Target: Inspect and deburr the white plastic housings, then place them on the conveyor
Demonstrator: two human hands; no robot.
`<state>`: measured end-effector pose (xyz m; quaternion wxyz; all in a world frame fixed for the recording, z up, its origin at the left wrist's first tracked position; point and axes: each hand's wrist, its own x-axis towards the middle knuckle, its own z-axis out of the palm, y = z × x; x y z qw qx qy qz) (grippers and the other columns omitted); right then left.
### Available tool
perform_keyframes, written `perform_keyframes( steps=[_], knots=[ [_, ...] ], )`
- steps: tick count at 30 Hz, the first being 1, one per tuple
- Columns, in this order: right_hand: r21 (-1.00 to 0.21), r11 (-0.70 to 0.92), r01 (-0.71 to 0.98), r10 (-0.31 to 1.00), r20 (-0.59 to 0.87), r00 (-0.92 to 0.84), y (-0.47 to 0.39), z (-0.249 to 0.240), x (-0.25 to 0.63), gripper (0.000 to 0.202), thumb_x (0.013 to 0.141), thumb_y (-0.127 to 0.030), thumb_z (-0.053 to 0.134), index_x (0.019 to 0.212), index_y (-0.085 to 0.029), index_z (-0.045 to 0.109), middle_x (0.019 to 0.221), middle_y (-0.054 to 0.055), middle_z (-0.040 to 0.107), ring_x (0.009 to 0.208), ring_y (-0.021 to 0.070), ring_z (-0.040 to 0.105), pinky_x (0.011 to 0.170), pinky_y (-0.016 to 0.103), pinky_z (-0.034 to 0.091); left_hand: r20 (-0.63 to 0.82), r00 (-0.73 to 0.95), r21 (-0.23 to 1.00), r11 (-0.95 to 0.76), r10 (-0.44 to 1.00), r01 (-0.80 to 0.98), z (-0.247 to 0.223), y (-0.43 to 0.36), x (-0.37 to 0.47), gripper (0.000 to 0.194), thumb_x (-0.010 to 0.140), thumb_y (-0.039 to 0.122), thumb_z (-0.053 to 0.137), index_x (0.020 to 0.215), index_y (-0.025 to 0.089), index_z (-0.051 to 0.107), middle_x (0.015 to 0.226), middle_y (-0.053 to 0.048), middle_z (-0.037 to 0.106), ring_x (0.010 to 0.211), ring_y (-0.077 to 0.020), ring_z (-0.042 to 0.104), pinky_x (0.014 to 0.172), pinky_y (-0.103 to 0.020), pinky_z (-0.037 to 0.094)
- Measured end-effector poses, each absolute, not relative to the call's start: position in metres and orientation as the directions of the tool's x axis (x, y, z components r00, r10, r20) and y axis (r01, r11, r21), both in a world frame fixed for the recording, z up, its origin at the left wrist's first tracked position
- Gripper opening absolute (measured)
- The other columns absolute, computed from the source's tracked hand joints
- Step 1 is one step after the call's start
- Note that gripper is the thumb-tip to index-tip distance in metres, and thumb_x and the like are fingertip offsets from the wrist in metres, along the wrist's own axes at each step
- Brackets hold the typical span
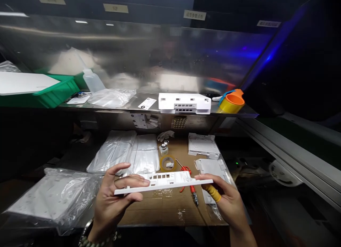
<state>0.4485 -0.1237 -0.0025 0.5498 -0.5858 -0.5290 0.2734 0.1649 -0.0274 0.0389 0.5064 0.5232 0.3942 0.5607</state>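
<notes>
Both hands hold up a white plastic housing (165,185), seen nearly edge-on, with a row of rectangular port openings. My left hand (114,190) pinches its left end between thumb and fingers, the index finger raised. On the right end, my right hand (223,193) grips with its fingertips; one finger wears a yellow wrap. Below and behind the housing lies a red air blow gun (192,188) on brown cardboard (154,208). A roll of tape (167,164) and a small pump bottle (163,149) stand just beyond it.
Stacks of clear plastic bags (114,151) lie left of the tape. A bagged white panel (50,197) sits at far left. More white housings (204,144) are at right. The shelf carries a green bin (55,92), a squeeze bottle (93,81), white housings (185,102) and a tape roll (231,102).
</notes>
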Motion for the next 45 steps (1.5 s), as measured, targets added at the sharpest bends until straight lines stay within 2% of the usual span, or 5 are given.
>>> perform_keyframes(
  steps=[18, 22, 26, 36, 45],
  knots=[
    [-0.950, 0.157, 0.270, 0.957, 0.213, 0.196, -0.113, -0.026, 0.452, 0.019, 0.091, -0.031, 0.074, 0.108, -0.033, 0.080, 0.111, 0.002, 0.081, 0.106, 0.0240, 0.076, 0.092, 0.027, 0.061, 0.339, 0.292, 0.938, -0.346, 0.894, -0.028, 0.024, -0.016, 0.136, 0.071, 0.081, 0.032, 0.085, 0.141, 0.035, 0.048, 0.091, 0.004, 0.083, 0.096, -0.0160, 0.078, 0.098, -0.027, 0.057],
    [-0.979, 0.109, 0.171, 0.991, 0.120, 0.056, -0.089, -0.041, 0.442, 0.021, 0.092, -0.040, 0.071, 0.109, -0.031, 0.080, 0.110, 0.005, 0.081, 0.103, 0.0252, 0.076, 0.091, 0.034, 0.062, 0.229, 0.466, 0.916, -0.351, 0.855, 0.195, 0.007, -0.017, 0.104, 0.032, 0.084, 0.022, 0.080, 0.115, 0.032, 0.077, 0.104, 0.000, 0.083, 0.096, -0.0197, 0.079, 0.085, -0.024, 0.063],
    [-0.950, -0.009, 0.312, 0.996, -0.036, -0.081, -0.023, -0.086, 0.431, 0.044, 0.095, -0.060, 0.058, 0.106, -0.023, 0.081, 0.108, 0.010, 0.080, 0.104, 0.0294, 0.074, 0.093, 0.046, 0.060, 0.242, 0.289, 0.879, -0.335, 0.926, 0.340, -0.022, -0.031, 0.066, 0.016, 0.085, 0.026, 0.079, 0.100, 0.029, 0.083, 0.096, -0.001, 0.084, 0.084, -0.0203, 0.080, 0.076, -0.021, 0.064],
    [-0.736, -0.142, 0.662, 0.990, -0.122, 0.077, 0.069, -0.188, 0.397, 0.030, 0.098, -0.037, 0.067, 0.123, -0.021, 0.065, 0.128, 0.008, 0.065, 0.111, 0.0236, 0.066, 0.092, 0.042, 0.058, 0.261, -0.020, 0.847, -0.219, 0.965, 0.484, -0.044, -0.056, 0.040, 0.016, 0.084, 0.032, 0.079, 0.100, 0.029, 0.082, 0.099, -0.001, 0.083, 0.087, -0.0199, 0.080, 0.079, -0.020, 0.063],
    [-0.802, -0.081, 0.591, 0.995, -0.096, 0.006, 0.037, -0.147, 0.389, 0.018, 0.081, -0.026, 0.069, 0.099, -0.021, 0.070, 0.074, 0.000, 0.071, 0.067, 0.0199, 0.067, 0.064, 0.031, 0.053, 0.370, 0.002, 0.786, -0.314, 0.929, 0.532, -0.053, -0.043, 0.064, 0.021, 0.090, 0.025, 0.075, 0.110, 0.029, 0.078, 0.107, -0.001, 0.081, 0.095, -0.0170, 0.078, 0.086, -0.021, 0.060]
  ],
)
